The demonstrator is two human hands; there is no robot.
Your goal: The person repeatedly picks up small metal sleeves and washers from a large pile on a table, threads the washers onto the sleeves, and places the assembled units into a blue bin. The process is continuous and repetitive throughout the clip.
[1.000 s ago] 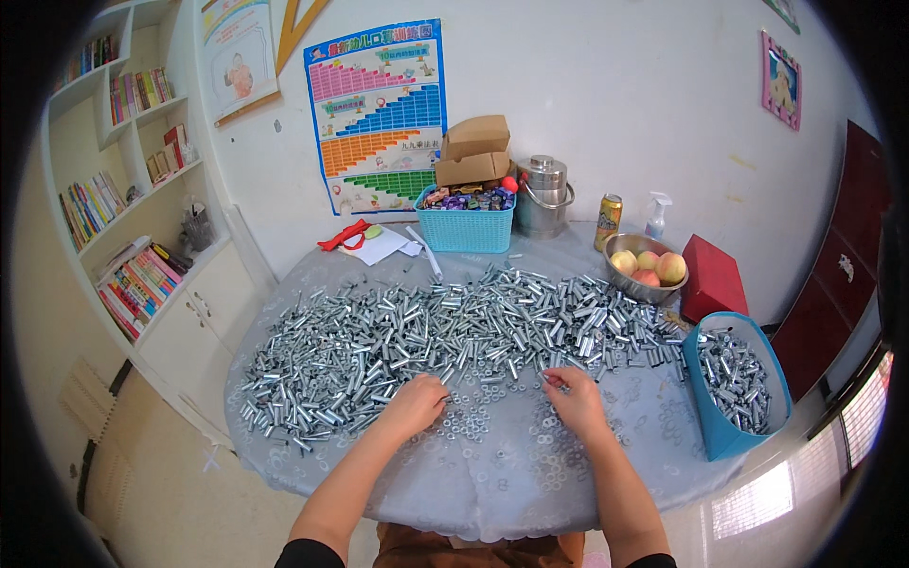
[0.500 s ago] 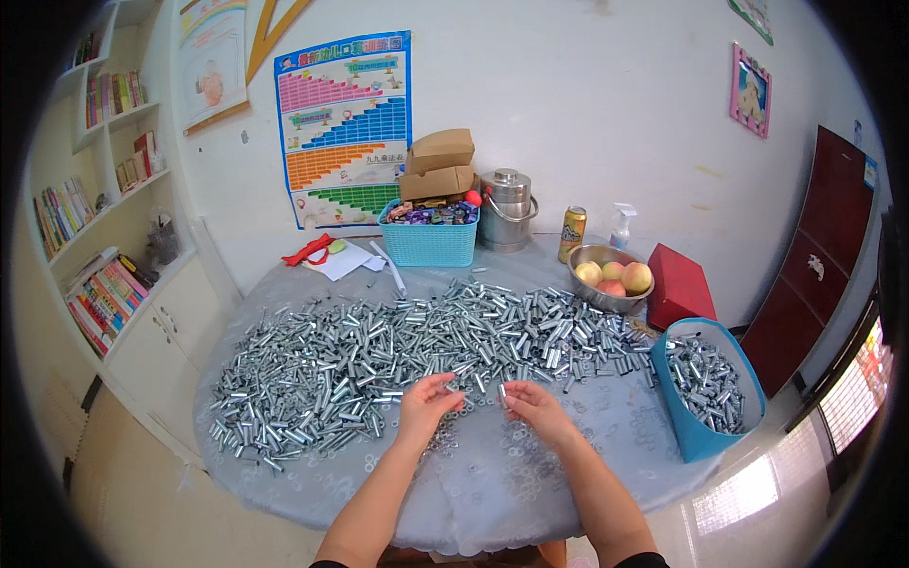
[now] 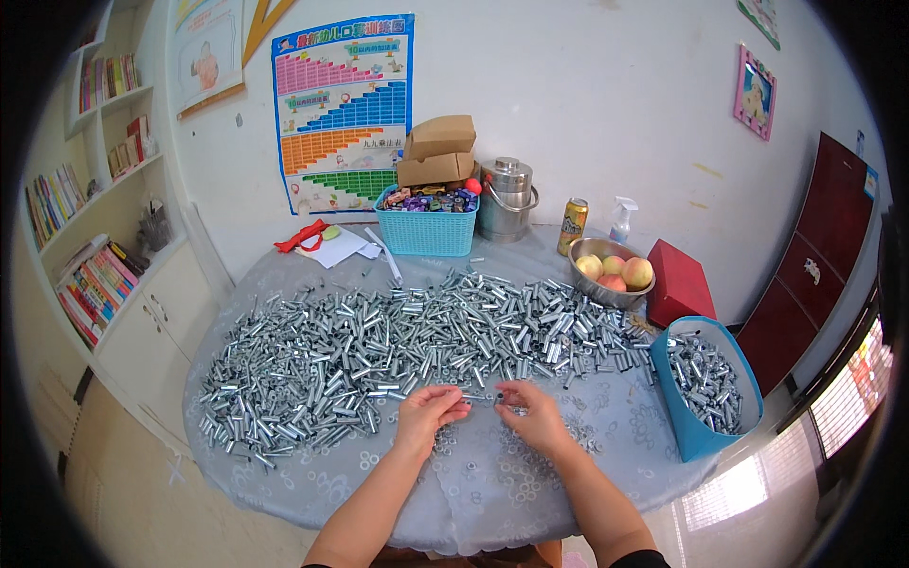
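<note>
White wall with posters, bookshelves left, red cabinet right.

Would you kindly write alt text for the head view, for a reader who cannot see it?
Two bare hands, left hand and right hand, meet over a round table, pinching a small metal piece between them. A wide heap of metal tubes lies behind; a blue bin sits at right.

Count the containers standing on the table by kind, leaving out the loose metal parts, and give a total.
Blue baskets/bins: 2 (woven basket, bin)
Cardboard boxes: 2
Red box: 1
Metal bowl of fruit: 1
Metal lidded pot: 1
Drink can: 1
Spray bottle: 1
Total: 9
</note>
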